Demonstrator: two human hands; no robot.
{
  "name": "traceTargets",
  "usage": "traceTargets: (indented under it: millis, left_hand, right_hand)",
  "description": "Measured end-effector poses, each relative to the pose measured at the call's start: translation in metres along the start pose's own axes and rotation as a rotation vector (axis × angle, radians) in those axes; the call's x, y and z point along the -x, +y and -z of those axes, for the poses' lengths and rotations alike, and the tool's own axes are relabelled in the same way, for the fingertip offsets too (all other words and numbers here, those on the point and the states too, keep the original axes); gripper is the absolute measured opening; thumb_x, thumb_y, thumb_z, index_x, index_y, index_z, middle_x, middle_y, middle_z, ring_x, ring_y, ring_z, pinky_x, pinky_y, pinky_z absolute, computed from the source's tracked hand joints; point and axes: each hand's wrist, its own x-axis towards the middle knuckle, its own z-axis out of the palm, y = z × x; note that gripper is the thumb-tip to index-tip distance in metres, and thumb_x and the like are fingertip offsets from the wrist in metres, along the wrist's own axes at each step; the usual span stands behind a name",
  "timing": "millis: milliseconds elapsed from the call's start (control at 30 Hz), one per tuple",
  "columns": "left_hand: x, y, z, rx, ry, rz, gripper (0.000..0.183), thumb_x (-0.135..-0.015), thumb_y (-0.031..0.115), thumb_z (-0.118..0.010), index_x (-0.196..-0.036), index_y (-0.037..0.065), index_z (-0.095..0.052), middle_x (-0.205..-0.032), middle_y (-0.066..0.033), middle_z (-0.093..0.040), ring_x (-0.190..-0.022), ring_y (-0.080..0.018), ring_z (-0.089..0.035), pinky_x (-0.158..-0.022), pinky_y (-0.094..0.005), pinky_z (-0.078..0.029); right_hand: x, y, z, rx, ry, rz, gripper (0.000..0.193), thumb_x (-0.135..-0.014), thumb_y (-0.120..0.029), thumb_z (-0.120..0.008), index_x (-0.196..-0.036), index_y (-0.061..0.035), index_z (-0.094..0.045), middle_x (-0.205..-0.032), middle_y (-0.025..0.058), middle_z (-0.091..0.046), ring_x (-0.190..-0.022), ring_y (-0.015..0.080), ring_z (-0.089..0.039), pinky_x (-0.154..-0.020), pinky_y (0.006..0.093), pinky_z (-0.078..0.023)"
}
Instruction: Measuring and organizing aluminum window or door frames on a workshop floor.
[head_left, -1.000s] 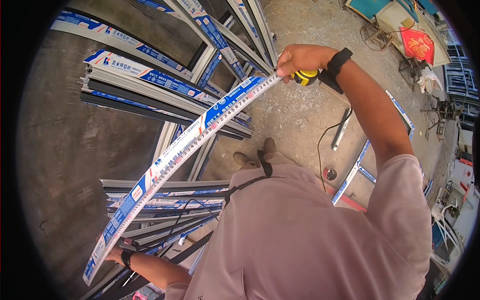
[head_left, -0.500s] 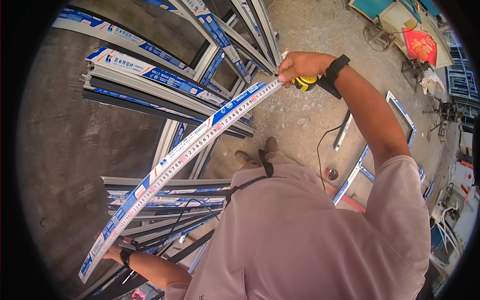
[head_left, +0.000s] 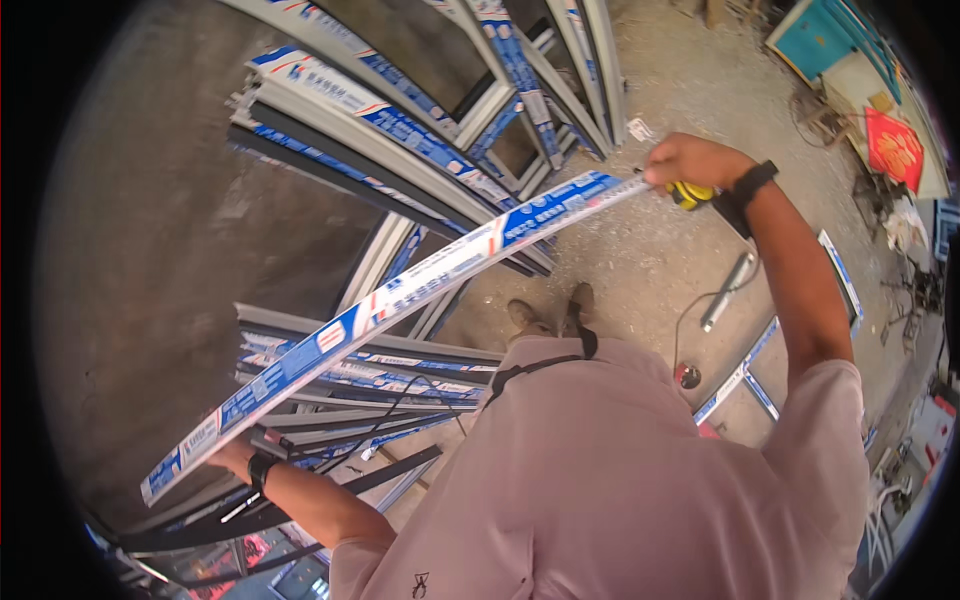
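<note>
Compared with half a second ago, my whole view has shifted, and the long profile (head_left: 430,270) slants less steeply across it. Its wrapped face now shows broadly, while the row of tape marks that ran along its lower edge has faded from sight. My right hand (head_left: 690,160) still pinches the silver blade (head_left: 634,186) just beyond the profile's upper end, curled around the yellow-and-black tape measure (head_left: 690,194). My left hand (head_left: 235,455) holds the profile from behind near its lower end, fingers mostly hidden. The profile is straight and slender, covered in glossy blue-and-white film; it crosses in front of the stacked profiles (head_left: 370,125), ridged metal lengths in pale grey and black. Beneath them spreads dull, scuffed concrete floor (head_left: 665,90); my shirt (head_left: 640,480) is soft, creased, dusty-pink cloth.
</note>
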Motion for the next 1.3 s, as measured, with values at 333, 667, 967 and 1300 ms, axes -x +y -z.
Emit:
traceTargets:
  millis: [333,667,967,1300]
  left_hand:
    - [0.168,0.025,-0.129,0.211,-0.124,0.099,0.076,-0.09,0.068,-0.036,-0.139,0.01,-0.04,-0.144,-0.0119,-0.038,-0.13,-0.0313,-0.038,-0.11,-0.0476,-0.031]
    - [0.227,-0.1,-0.184,-0.015,-0.17,0.154,0.054,-0.079,0.032,-0.076,-0.116,-0.002,-0.054,-0.112,-0.011,-0.061,-0.098,-0.0179,-0.057,-0.09,-0.0319,-0.044]
    - [0.269,-0.187,-0.221,-0.449,-0.372,0.281,0.05,-0.072,0.037,-0.081,-0.096,-0.003,-0.063,-0.088,-0.016,-0.07,-0.083,-0.0241,-0.068,-0.076,-0.0342,-0.052]
    - [0.301,-0.279,-0.207,-0.63,-0.434,0.402,0.053,-0.069,0.034,-0.082,-0.103,-0.003,-0.063,-0.098,-0.0207,-0.069,-0.096,-0.033,-0.066,-0.085,-0.0375,-0.051]
  right_hand:
    - [0.029,-0.01,-0.056,-0.142,-0.255,-0.137,0.017,-0.071,-0.012,-0.072,-0.083,0.0,-0.07,-0.072,0.0013,-0.066,-0.067,0.0093,-0.06,-0.064,0.0246,-0.047]
    - [0.033,-0.006,-0.088,-0.105,-0.313,-0.221,0.019,-0.078,-0.019,-0.066,-0.081,-0.0002,-0.071,-0.071,0.0031,-0.066,-0.07,0.0103,-0.059,-0.067,0.0258,-0.045]
    - [0.065,0.015,-0.098,-0.148,-0.184,-0.371,0.026,-0.087,-0.02,-0.058,-0.075,0.0016,-0.066,-0.071,0.0039,-0.063,-0.07,0.0114,-0.057,-0.066,0.0281,-0.045]
    - [0.076,0.036,-0.154,-0.265,-0.211,-0.556,0.026,-0.094,-0.022,-0.059,-0.083,0.0005,-0.066,-0.074,0.0051,-0.066,-0.067,0.012,-0.06,-0.066,0.0278,-0.049]
